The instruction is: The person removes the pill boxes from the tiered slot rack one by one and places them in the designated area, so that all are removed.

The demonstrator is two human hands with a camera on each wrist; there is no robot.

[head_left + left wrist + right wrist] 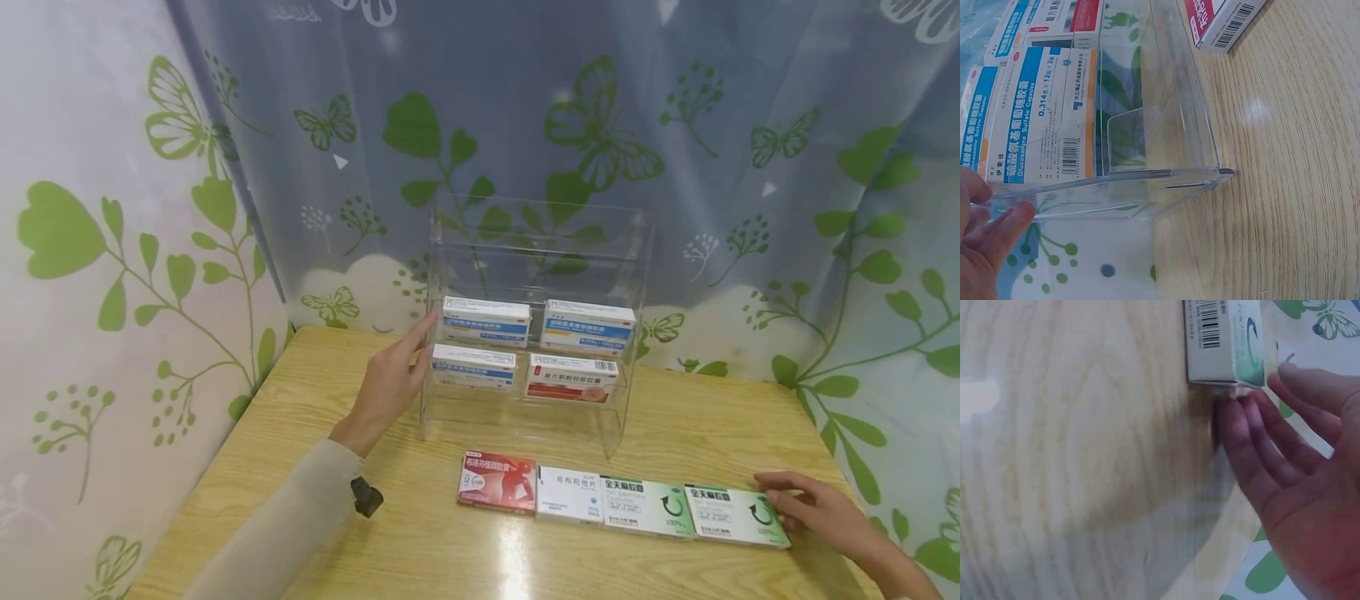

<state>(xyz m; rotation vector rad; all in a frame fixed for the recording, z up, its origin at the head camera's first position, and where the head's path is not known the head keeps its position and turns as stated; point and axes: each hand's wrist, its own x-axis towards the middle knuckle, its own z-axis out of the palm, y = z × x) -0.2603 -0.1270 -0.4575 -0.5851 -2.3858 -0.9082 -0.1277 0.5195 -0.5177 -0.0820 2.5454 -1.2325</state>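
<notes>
the patterned curtain [480, 100] fills the back, green leaves and butterflies all over it, and below spreads the wooden tabletop [427, 567]. up on that, the clear stand [536, 218], upright, two rows of boxes in it! at the left lies a pale sleeve [285, 517], and beyond its cuff the left hand [386, 383], fingers reaching along the stand's left wall and touching it, no box in its grasp. over to the other side, the right hand [825, 508], thumb and fingers apart, fingertips right by the near line's end; whether they touch it, i cannot tell.

upper row: two blue-and-white boxes [587, 327]. lower row: a third one, left, and a red-and-white box [573, 379], right. in front, lying flat in a line: red box [498, 483], white box [568, 494], two green-and-white boxes [647, 507], the last just beside those right fingertips! and smallest, a black clip [367, 497] at the left wrist.
</notes>
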